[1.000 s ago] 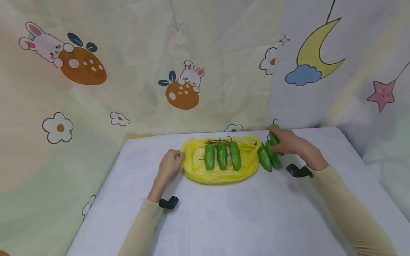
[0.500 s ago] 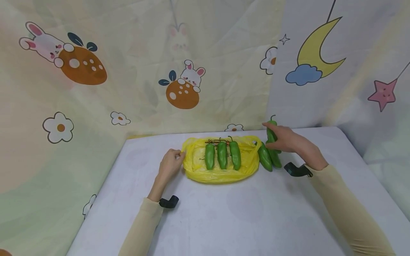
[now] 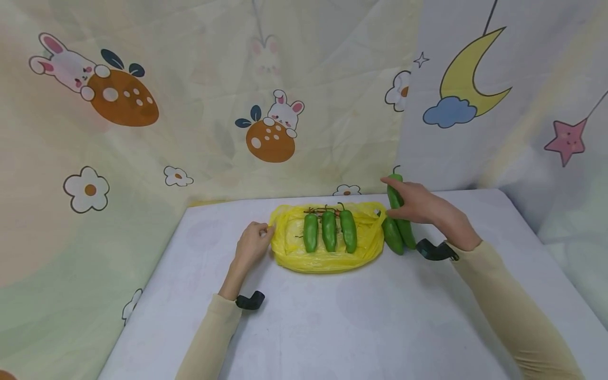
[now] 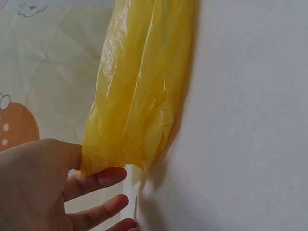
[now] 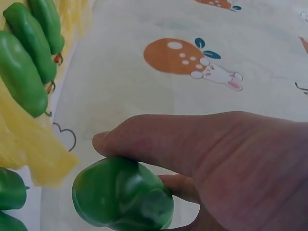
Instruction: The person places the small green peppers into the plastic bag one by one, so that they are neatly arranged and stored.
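Observation:
My left hand (image 3: 254, 243) pinches the left edge of a yellow plastic bag (image 3: 318, 266). In the left wrist view, thumb and index finger grip the bag's corner while the other fingers stay apart from it. Three green peppers (image 3: 329, 232) lie side by side on the bag, stems toward the back. My right hand (image 3: 423, 203) holds another green pepper (image 5: 120, 192) between thumb and fingers, just beyond the bag's right edge. Its stem points up in the head view. Two more green peppers (image 3: 392, 237) lie against the bag's right side, partly hidden by the right hand and the held pepper.
Thin brownish stems (image 3: 323, 211) lie by the tops of the bagged peppers. A white table (image 3: 342, 327) carries everything. Behind it hangs a printed cloth (image 3: 199, 137) with rabbits, flowers and a moon. Each wrist wears a black camera mount (image 3: 250, 300).
My right hand has moved left and slightly up, carrying the pepper from over the loose peppers toward the bag's right edge. The left hand and the bag have stayed put.

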### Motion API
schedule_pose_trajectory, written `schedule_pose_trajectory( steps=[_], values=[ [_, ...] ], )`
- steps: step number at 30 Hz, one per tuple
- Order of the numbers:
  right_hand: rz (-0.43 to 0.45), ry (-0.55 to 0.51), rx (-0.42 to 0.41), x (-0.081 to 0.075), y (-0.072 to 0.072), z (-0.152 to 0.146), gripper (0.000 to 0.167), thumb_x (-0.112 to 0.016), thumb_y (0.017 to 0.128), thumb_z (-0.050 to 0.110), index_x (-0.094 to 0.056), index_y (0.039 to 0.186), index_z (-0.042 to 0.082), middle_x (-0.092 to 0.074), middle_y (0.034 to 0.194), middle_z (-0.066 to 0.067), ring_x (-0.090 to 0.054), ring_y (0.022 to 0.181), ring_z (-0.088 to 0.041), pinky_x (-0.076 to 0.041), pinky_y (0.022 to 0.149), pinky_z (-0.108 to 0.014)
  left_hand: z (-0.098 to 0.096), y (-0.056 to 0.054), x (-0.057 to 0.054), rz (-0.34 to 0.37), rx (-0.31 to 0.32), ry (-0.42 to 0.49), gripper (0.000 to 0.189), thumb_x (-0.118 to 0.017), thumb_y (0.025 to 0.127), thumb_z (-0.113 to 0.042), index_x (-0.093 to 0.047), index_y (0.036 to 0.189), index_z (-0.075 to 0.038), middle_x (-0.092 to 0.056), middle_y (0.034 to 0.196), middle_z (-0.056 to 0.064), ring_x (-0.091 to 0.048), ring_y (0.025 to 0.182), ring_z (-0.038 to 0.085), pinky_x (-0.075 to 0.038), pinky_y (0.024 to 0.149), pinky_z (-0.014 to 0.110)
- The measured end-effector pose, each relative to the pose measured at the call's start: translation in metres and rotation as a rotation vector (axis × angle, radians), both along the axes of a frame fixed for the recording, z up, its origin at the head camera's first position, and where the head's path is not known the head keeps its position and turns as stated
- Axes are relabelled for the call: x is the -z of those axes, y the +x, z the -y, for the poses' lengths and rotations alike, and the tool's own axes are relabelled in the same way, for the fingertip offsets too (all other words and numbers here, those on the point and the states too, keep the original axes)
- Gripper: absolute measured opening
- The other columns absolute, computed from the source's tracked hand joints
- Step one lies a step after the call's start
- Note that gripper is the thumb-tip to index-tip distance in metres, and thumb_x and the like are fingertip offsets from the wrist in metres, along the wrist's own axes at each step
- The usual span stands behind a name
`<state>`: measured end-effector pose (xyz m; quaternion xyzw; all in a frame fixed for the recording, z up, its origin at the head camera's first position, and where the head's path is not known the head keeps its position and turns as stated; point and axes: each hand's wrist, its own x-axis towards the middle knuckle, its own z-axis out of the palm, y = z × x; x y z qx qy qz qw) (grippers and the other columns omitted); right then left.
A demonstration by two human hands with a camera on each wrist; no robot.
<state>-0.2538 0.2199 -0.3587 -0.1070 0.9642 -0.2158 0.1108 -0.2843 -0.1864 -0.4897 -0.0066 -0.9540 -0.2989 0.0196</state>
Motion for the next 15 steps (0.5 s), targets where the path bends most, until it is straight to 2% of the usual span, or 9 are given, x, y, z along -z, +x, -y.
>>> schedule_pose_trajectory(
  steps=[9,15],
  values=[
    [0.004,0.005,-0.013,-0.007,0.0,0.017,0.083,-0.068,0.093,0.026,-0.02,0.159,0.009,-0.038,0.15,-0.035,-0.043,0.132,-0.05,-0.04,0.104,-0.065,0.001,0.001,0.001,0.003,0.001,0.004,0.041,-0.053,0.1,-0.039,-0.072,0.107,-0.005,-0.064,0.122,0.015,-0.061,0.11,0.03,-0.051,0.086,0.047],
    [0.008,0.006,-0.024,-0.009,0.0,0.03,0.082,-0.068,0.093,0.025,-0.021,0.159,0.009,-0.036,0.153,-0.033,-0.041,0.135,-0.05,-0.039,0.106,-0.065,0.001,0.001,0.002,-0.004,-0.001,0.006,0.039,-0.053,0.1,-0.04,-0.073,0.102,-0.006,-0.065,0.121,0.015,-0.06,0.107,0.029,-0.051,0.084,0.046]
  ],
)
